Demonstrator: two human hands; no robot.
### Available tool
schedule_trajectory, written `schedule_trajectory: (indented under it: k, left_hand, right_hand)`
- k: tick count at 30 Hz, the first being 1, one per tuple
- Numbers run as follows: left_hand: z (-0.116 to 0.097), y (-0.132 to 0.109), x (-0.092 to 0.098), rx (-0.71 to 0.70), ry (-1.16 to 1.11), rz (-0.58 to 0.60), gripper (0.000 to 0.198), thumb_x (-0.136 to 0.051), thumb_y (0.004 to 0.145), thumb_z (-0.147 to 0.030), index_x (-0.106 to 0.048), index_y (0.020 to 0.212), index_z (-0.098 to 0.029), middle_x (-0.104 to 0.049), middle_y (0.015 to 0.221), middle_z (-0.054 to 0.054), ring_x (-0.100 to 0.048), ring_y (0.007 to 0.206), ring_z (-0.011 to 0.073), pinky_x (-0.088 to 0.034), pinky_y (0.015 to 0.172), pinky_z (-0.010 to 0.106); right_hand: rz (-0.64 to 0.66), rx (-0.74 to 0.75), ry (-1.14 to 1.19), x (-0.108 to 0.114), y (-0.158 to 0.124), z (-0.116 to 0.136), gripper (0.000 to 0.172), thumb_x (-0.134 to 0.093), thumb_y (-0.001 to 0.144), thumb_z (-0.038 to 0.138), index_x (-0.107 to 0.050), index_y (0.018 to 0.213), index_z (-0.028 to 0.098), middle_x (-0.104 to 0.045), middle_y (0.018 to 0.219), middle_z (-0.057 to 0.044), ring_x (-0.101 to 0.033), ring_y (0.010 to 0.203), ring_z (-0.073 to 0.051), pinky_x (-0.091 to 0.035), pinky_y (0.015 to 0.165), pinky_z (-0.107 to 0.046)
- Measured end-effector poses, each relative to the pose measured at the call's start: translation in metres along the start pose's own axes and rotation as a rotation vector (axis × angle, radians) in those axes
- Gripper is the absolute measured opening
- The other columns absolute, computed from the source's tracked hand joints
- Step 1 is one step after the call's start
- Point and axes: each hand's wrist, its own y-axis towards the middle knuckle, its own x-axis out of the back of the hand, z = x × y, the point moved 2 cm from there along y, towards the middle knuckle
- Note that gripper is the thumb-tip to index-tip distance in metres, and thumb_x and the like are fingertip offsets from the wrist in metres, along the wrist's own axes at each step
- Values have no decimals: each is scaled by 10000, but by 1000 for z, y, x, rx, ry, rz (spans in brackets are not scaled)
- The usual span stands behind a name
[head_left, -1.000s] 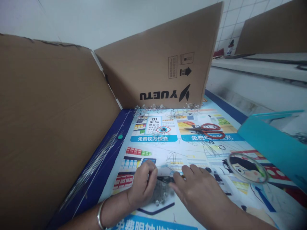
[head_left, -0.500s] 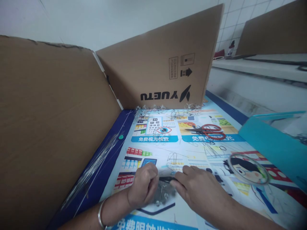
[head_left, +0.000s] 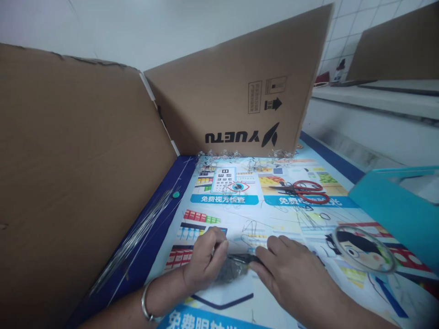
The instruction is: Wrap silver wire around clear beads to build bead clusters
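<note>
My right hand (head_left: 291, 272) is closed around a dark-handled tool that looks like pliers (head_left: 242, 258), its narrow jaws pointing left. Those jaws reach up to my left hand (head_left: 207, 258), whose thumb and fingers are pinched together; what they hold is too small to make out. Just below the jaws, between both hands, is a blurred clump of clear, wiry pieces (head_left: 228, 273). Loops of fine wire (head_left: 249, 226) lie on the printed sheet beyond my hands. Red-handled scissors (head_left: 312, 192) rest farther back on the right.
Tall cardboard panels (head_left: 233, 100) stand at the back and left. Along the back panel's foot lie clear wired pieces (head_left: 222, 155). Straight thin wires (head_left: 137, 237) lie at left beside a small green disc (head_left: 176, 194). A clear ring (head_left: 393, 262) and a teal container (head_left: 398, 205) are at right.
The view has shifted slightly, moving the scene a little to the right. My left thumb sits higher, and the clear clump below the pliers has changed shape. The pliers stay in my right hand.
</note>
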Motion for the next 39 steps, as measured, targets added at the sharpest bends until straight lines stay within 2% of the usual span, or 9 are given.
schedule_trajectory:
  k: [8, 26, 39]
  left_hand:
    - [-5, 1, 0, 23, -15, -76, 153, -403, 895, -125, -426, 756, -185, -425, 681, -2, -411, 634, 136, -333, 591, 273]
    - [-4, -2, 0, 23, -84, -50, 139, -364, 926, -163, -417, 801, -192, -421, 722, 2, -407, 670, 139, -348, 624, 277]
    - [-2, -4, -1, -9, -93, -8, 127, -352, 932, -180, -422, 827, -193, -441, 741, 15, -419, 690, 148, -367, 642, 286]
  right_hand:
    - [-133, 44, -90, 15, 4, 8, 92, -673, 729, 303, -618, 735, 229, -577, 668, -38, -517, 637, -238, -302, 593, -328]
    - [-95, 41, -71, 8, 9, 9, 104, -694, 717, 292, -615, 691, 230, -590, 655, -30, -524, 633, -223, -305, 592, -314]
    - [-31, 37, -20, 9, 8, 7, 89, -654, 762, 281, -620, 701, 226, -594, 668, -28, -547, 642, -220, -335, 588, -309]
